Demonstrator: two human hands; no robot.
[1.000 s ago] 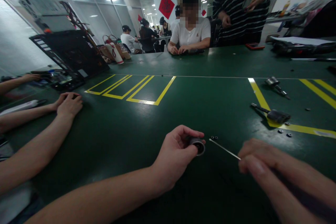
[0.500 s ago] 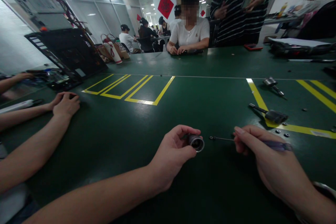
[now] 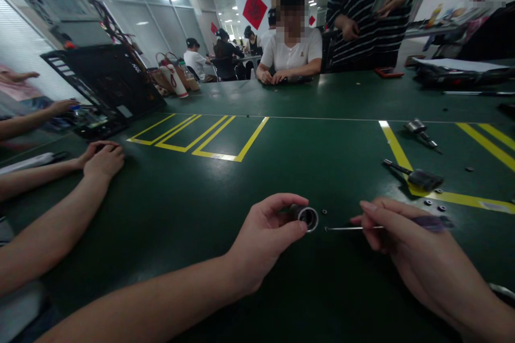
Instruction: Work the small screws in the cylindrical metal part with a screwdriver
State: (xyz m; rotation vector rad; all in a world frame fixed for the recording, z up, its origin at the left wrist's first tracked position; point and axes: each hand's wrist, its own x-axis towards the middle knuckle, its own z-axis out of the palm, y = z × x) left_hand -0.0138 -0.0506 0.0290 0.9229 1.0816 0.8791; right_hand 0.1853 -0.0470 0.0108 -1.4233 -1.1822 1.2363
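Observation:
A short hollow metal cylinder (image 3: 313,218) is gripped between the thumb and fingers of my left hand (image 3: 265,244). Its open end faces right and towards me. My right hand (image 3: 396,230) is closed around a slim screwdriver (image 3: 350,229) with a translucent purple handle. The thin shaft points left, its tip just apart from the cylinder's mouth. Whether a small piece sits on the tip is too small to tell. One small dark ring (image 3: 324,211) lies on the green table (image 3: 193,209) just beyond the tip.
Right of centre lie a dark cylindrical part with a shaft (image 3: 422,178), a metal part with a thin tip (image 3: 417,131) and several small rings (image 3: 441,208). Yellow tape (image 3: 217,157) marks the tabletop. Another person's hands (image 3: 104,159) rest at left; a person (image 3: 292,48) sits opposite.
The screwdriver tip has moved towards me, away from the small ring, and now points at the cylinder. My left hand has turned the cylinder slightly and shifted it right.

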